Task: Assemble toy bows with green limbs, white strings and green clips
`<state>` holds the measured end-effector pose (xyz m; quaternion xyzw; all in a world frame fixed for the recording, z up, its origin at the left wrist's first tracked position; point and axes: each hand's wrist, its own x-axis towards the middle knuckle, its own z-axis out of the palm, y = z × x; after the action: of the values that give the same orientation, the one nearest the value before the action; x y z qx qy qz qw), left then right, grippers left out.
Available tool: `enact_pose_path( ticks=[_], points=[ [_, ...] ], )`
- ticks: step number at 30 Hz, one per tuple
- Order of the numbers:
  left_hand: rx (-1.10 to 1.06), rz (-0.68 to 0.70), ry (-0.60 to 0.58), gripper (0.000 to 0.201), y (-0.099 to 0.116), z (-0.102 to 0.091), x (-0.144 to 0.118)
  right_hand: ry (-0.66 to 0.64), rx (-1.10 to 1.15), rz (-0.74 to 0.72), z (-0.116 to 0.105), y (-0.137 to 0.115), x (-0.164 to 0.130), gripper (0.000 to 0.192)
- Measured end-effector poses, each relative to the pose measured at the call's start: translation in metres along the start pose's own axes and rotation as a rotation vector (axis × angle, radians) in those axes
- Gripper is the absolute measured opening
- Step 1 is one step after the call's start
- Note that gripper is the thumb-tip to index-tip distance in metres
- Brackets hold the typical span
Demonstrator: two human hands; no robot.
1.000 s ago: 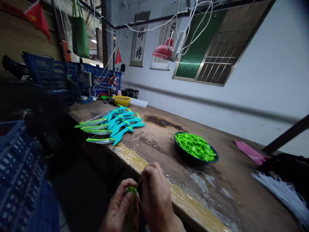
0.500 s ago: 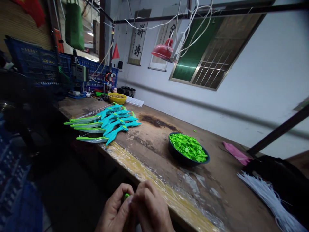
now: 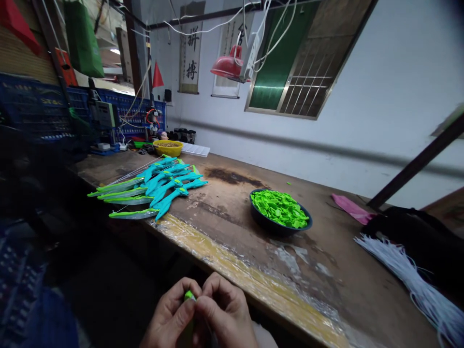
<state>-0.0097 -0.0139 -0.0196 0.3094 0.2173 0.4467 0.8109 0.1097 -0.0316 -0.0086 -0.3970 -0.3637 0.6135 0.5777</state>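
Close in front of me, below the table's front edge, my left hand (image 3: 167, 316) is closed around a bright green plastic piece (image 3: 189, 295), whose tip shows between thumb and forefinger. My right hand (image 3: 227, 311) presses against it, thumb and fingers pinched together at that tip. What the right fingers grip is hidden. Several blue-and-green toy bows (image 3: 166, 191) with strings lie overlapped on the table's left part. A dark bowl (image 3: 273, 230) heaped with small green plastic pieces (image 3: 279, 208) stands beyond my hands to the right.
The brown table (image 3: 224, 217) has yellow tape (image 3: 217, 253) along its front edge. White strings (image 3: 402, 278) and a pink cloth (image 3: 351, 209) lie at the right. A yellow bowl (image 3: 167, 150) stands at the back. A red lamp (image 3: 228, 65) hangs overhead, and blue crates (image 3: 32, 108) are at left.
The view has shifted slightly. My right fingers have turned, so the thumb now shows pinching beside the green tip, and slightly more of the green piece is visible.
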Motion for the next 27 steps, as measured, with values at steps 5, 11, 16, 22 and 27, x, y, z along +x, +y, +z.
enact_pose_path(
  ticks=[5, 11, 16, 22, 27],
  points=[
    [-0.013, 0.005, 0.031, 0.033, 0.004, 0.007, -0.003, -0.007, 0.005, -0.081, -0.002, -0.003, -0.003, 0.042],
    [0.079, 0.008, 0.042, 0.029, 0.002, 0.007, -0.002, -0.153, -0.123, -0.061, -0.01, -0.017, -0.011, 0.031],
    [0.059, 0.004, 0.076, 0.029, 0.001, 0.002, -0.002, -0.104, -0.451, -0.211, -0.012, -0.014, -0.015, 0.024],
    [-0.01, -0.042, 0.033, 0.025, -0.002, -0.001, 0.001, -0.005, -0.998, -0.949, -0.019, -0.003, -0.002, 0.019],
    [0.102, -0.037, -0.008, 0.026, -0.001, -0.007, 0.006, -0.072, -1.116, -1.036, -0.022, -0.009, 0.005, 0.022]
  ],
)
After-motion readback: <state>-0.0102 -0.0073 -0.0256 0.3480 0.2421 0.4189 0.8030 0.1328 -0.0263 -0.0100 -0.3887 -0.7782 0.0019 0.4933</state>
